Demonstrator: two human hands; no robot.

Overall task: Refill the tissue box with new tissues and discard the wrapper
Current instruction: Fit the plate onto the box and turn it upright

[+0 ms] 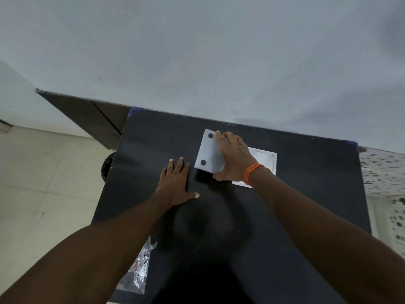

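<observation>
Head view, setting: a black worktop (285, 216) is seen from above, set against a pale wall, with light floor tiles to the left.
Head view, tissue box: a white box (266, 160) lies flat toward the far side of the worktop, mostly hidden under the right hand; only its right end and a sliver of its near edge are seen.
Head view, panel: a white panel (208, 150) with two dark round dots is tilted up over the left end of the box; it is judged to be the box's lid or base plate, though which cannot be told.
Head view, right hand: the right hand (233, 160) is closed on the panel, fingers curled over its far edge and thumb at its near corner; an orange wristband (252, 173) is worn.
Head view, left hand: the left hand (176, 183) is laid open and flat, palm down on the worktop, just beside the box and holding nothing.
Head view, wrapper: a crinkled clear wrapper (140, 267) hangs at the near-left edge of the worktop, well apart from the box.
Step in hand, judged: the panel is being handled at the box.
How to do it well: the panel is best kept level and gripped by its edges, with the box steadied by the free left hand so it is not dragged.
Tissues: whether tissues are inside cannot be told.
</observation>
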